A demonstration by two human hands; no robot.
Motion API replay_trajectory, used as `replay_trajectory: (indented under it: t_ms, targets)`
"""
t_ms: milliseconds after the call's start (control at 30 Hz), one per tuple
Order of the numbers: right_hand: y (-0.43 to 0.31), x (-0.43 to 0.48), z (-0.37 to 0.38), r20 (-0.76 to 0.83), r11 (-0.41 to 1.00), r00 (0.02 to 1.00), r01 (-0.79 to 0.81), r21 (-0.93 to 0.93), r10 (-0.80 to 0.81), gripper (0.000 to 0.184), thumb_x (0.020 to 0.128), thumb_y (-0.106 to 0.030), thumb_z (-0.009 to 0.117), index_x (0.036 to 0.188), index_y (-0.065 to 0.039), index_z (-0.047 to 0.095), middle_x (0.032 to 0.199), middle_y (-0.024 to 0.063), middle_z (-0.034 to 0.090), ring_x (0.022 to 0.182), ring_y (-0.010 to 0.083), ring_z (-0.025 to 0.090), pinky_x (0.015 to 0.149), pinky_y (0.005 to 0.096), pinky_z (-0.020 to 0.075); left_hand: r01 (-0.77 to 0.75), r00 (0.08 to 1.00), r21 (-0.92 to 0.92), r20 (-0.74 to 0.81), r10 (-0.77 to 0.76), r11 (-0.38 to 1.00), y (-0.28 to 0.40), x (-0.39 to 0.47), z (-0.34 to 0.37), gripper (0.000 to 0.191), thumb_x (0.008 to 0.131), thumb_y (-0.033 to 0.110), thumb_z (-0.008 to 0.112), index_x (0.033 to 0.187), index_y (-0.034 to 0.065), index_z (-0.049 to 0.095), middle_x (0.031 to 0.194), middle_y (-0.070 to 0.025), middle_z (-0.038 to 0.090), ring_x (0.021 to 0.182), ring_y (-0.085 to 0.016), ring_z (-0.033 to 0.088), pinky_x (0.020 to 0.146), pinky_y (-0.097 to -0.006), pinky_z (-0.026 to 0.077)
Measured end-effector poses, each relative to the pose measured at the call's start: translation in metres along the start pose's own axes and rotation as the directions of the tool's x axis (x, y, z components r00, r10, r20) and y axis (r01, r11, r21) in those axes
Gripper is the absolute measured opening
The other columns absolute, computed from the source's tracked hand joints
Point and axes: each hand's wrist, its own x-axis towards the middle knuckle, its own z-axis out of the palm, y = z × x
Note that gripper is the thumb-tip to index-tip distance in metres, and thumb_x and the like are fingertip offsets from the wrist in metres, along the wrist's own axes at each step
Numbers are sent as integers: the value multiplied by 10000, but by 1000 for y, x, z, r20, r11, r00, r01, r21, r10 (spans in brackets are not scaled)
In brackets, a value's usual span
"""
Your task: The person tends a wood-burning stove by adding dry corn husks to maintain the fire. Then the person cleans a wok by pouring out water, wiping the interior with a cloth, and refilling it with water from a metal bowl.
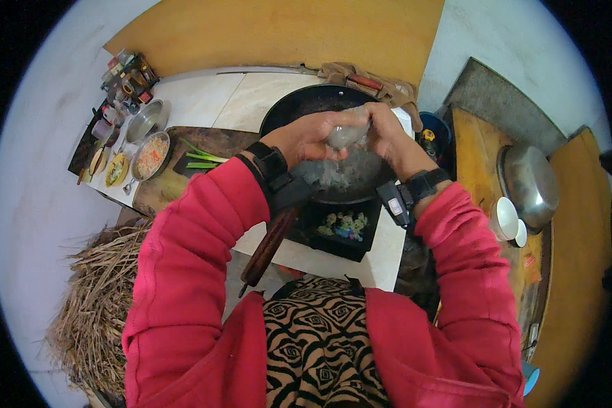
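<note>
My left hand (319,133) and my right hand (387,135) come together over a black wok (306,99) on a dark stove with a floral panel (344,224). Between them they grip a wet, translucent whitish mass (348,133), whose exact kind I cannot tell. Bits of the same look lie or drop in the wok below it. The wok's dark brown handle (269,249) points towards me, below my left wrist. Black straps with small devices sit on both wrists.
At left, a wooden board (211,137) holds green onion stalks (201,159), beside a metal bowl of shredded food (153,157), an empty-looking metal basin (145,121) and bottles (132,81). At right are white bowls (504,219) and an upturned metal basin (533,186). A brown cloth (400,94) lies behind the wok.
</note>
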Motion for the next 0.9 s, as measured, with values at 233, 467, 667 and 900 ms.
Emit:
replay_trajectory:
  t_ms: [233, 467, 667, 900]
  targets:
    - [11, -23, 9, 503, 882, 862, -187, 433, -64, 441, 840, -450, 539, 1115, -105, 554, 1098, 69, 583, 1035, 288, 531, 838, 490, 442, -44, 995, -198, 77, 60, 979, -3, 5, -6, 224, 800, 171, 640, 992, 78, 572, 921, -81, 559, 752, -170, 530, 563, -258, 447]
    - [4, -20, 40, 301, 944, 895, 322, 74, -328, 427, 886, -180, 545, 1261, -21, 415, 1172, 181, 575, 1014, 263, 593, 827, 363, 513, -5, 994, 27, 108, 2, 1000, -17, 5, -14, 201, 839, 156, 620, 1004, 59, 562, 857, -35, 572, 703, -121, 537, 503, -205, 414]
    - [0, -22, 45, 265, 901, 862, 405, 153, -433, 375, 888, -50, 501, 1258, -20, 443, 1147, 179, 572, 1017, 250, 576, 865, 377, 501, 77, 978, 24, 194, -80, 997, -11, 5, -18, 150, 804, 112, 654, 907, 58, 560, 764, -11, 536, 595, -81, 487, 419, -197, 333]
    - [6, -3, 42, 143, 933, 923, 345, 106, -358, 233, 926, -133, 516, 1125, -23, 565, 839, 49, 558, 719, 115, 498, 656, 269, 478, 45, 983, 204, 167, -81, 978, -23, 18, -33, 144, 804, 86, 619, 928, 64, 549, 757, -13, 518, 567, -73, 446, 414, -188, 306]
